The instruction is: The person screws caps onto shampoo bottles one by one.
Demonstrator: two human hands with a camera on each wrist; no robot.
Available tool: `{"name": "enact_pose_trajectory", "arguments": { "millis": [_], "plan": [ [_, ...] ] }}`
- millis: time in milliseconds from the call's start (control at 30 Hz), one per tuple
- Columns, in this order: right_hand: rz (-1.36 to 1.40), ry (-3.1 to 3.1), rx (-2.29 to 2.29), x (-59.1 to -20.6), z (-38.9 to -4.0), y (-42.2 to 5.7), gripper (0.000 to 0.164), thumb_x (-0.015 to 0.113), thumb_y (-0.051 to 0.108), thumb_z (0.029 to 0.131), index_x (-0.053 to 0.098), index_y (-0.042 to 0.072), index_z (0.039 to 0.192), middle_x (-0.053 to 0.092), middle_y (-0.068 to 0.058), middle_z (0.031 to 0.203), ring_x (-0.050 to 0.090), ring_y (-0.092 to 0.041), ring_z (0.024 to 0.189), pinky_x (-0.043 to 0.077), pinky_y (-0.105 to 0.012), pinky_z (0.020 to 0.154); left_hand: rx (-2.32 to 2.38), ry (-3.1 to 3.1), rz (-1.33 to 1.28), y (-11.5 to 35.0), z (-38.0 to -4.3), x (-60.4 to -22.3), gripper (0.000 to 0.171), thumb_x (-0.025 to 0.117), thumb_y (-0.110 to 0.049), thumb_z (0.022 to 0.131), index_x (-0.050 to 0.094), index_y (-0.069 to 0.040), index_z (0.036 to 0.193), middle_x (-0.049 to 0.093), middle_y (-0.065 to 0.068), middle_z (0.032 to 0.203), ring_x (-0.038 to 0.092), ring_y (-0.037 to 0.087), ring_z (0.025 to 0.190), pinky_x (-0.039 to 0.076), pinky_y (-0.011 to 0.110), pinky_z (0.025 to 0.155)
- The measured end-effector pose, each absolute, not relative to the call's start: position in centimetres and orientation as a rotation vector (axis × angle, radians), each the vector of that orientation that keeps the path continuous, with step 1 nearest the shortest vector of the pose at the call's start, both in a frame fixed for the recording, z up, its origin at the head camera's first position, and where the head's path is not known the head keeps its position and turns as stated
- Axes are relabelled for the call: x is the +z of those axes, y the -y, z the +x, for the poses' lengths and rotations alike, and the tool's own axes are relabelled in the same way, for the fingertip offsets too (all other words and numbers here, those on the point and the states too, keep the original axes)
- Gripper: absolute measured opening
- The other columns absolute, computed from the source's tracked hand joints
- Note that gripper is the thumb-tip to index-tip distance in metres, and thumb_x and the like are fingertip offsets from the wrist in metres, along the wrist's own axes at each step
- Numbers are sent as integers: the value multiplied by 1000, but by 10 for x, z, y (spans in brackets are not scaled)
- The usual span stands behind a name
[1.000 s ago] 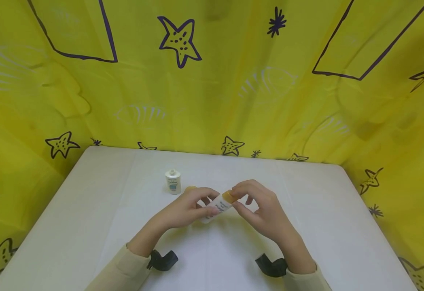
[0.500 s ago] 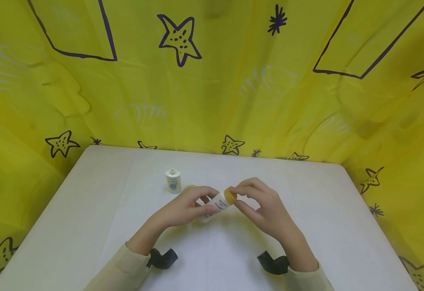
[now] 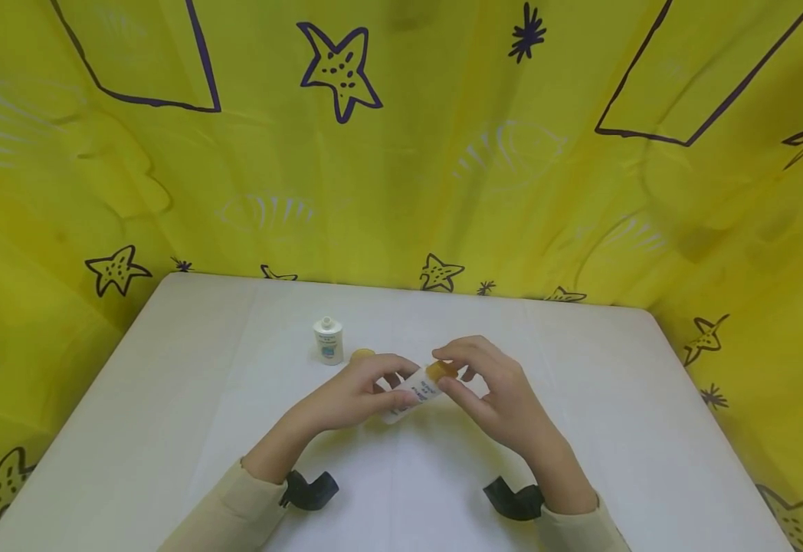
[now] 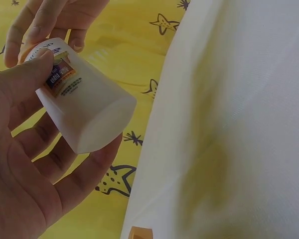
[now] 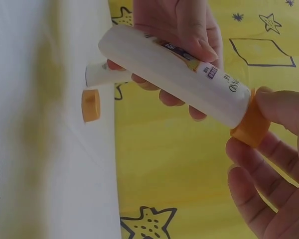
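Note:
My left hand (image 3: 367, 391) grips a white bottle (image 5: 174, 77) with a printed label, holding it tilted above the table. An orange cap (image 5: 254, 124) sits on the bottle's upper end. Thumb and fingers of my right hand (image 3: 494, 391) pinch that cap from either side. In the left wrist view the bottle's flat base (image 4: 107, 124) faces the camera, with the left thumb pressed over the label. A second white bottle (image 3: 329, 345) stands upright behind the left hand, its narrow neck bare. Beside it lies a loose orange cap (image 3: 362, 355), partly hidden by the left hand.
The white-covered table (image 3: 153, 414) runs back to a yellow curtain (image 3: 401, 176) printed with stars and fish. Black wrist mounts (image 3: 310, 491) stick out at both cuffs, low above the tabletop.
The right fingers shift their hold on the orange cap, easing back to its tip and then closing over it again. The left hand and the standing bottle stay in place.

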State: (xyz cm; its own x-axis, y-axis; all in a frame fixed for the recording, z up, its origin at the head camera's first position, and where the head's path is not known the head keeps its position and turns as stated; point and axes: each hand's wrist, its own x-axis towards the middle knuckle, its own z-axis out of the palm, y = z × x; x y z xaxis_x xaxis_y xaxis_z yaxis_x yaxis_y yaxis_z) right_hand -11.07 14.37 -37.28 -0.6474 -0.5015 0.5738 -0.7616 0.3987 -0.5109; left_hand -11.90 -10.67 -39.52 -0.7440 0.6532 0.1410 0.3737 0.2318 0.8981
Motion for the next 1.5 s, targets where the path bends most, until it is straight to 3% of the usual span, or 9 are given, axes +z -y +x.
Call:
{"name": "enact_pose_trajectory", "arguments": {
  "millis": [267,433,700,933,1233,1500],
  "plan": [
    [1116,2307,1139,-374,-111,-144,31,72,1,87,69,14,114,64,2,115,62,-11,94,54,-23,71,1533,-2300,1026,107,-122,-396,26,68,-21,96,66,-14,121,71,0,108,65,15,91,59,30,73],
    [1159,2280,1132,-374,-112,-145,34,72,-7,82,72,14,109,64,-1,114,63,-14,100,54,-20,79,1531,-2299,1042,109,-125,-397,26,67,-21,97,66,-11,120,71,3,107,66,16,90,59,29,72],
    [1186,2276,1073,-374,-114,-145,34,79,1,82,73,16,112,64,-1,115,63,-17,108,49,-16,94,1492,-2267,1047,111,-126,-396,26,62,-22,100,65,-13,123,72,-1,105,66,16,92,58,30,72],
    [1252,2286,1083,-376,-115,-146,40,78,4,83,71,15,121,65,-4,130,61,-22,123,45,-22,105,1462,-2186,1000,113,-126,-397,24,57,-22,102,64,-17,124,69,-6,100,64,13,91,57,31,74],
    [1346,2230,1145,-377,-115,-148,39,79,3,81,72,13,118,69,-6,122,66,-21,113,48,-21,99,1449,-2139,950,113,-124,-398,19,60,-24,100,66,-15,116,65,-1,94,61,15,88,56,29,73],
    [1266,2284,1160,-380,-116,-147,33,80,7,82,69,16,112,66,0,116,63,-17,110,47,-20,100,1480,-2208,939,111,-124,-399,20,64,-23,98,66,-16,117,66,-4,102,60,14,93,56,29,77]
  ]
}}
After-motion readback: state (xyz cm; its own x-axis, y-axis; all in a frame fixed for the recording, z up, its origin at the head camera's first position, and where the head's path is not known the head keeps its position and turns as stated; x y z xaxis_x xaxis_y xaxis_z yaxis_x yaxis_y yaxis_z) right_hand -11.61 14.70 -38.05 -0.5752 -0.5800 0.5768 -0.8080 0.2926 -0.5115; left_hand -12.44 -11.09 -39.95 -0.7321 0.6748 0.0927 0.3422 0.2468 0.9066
